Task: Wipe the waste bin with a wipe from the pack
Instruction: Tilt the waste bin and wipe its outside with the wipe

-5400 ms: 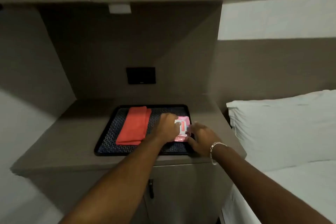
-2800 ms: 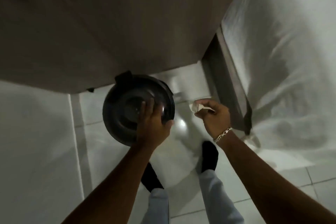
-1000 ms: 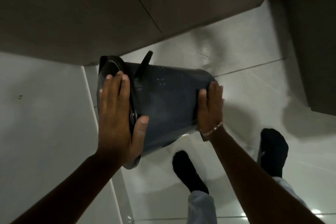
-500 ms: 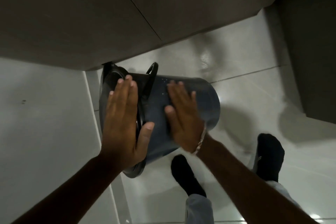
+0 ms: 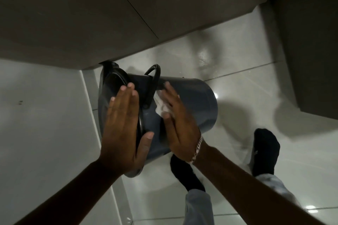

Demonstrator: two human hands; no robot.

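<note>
A dark grey waste bin (image 5: 197, 100) is tipped on its side above the floor, its lidded top facing left and its base to the right. My left hand (image 5: 124, 129) lies flat against the black lid end, thumb hooked under the rim. My right hand (image 5: 178, 124) presses a crumpled white wipe (image 5: 160, 106) flat against the bin's side wall, close to the black handle (image 5: 152, 82). Most of the wipe is hidden under my palm. The pack is out of view.
A brown cabinet (image 5: 91, 14) hangs over the bin at the top. A white wall (image 5: 45, 124) runs along the left. Glossy white floor tiles (image 5: 256, 82) lie below, with my feet in black socks (image 5: 265, 151) to the right and a dark furniture panel (image 5: 311, 42) at the far right.
I took a wipe, went down to the bin and tipped it sideways. In the last second my right hand slid from the bin's base end leftwards along its side toward the handle.
</note>
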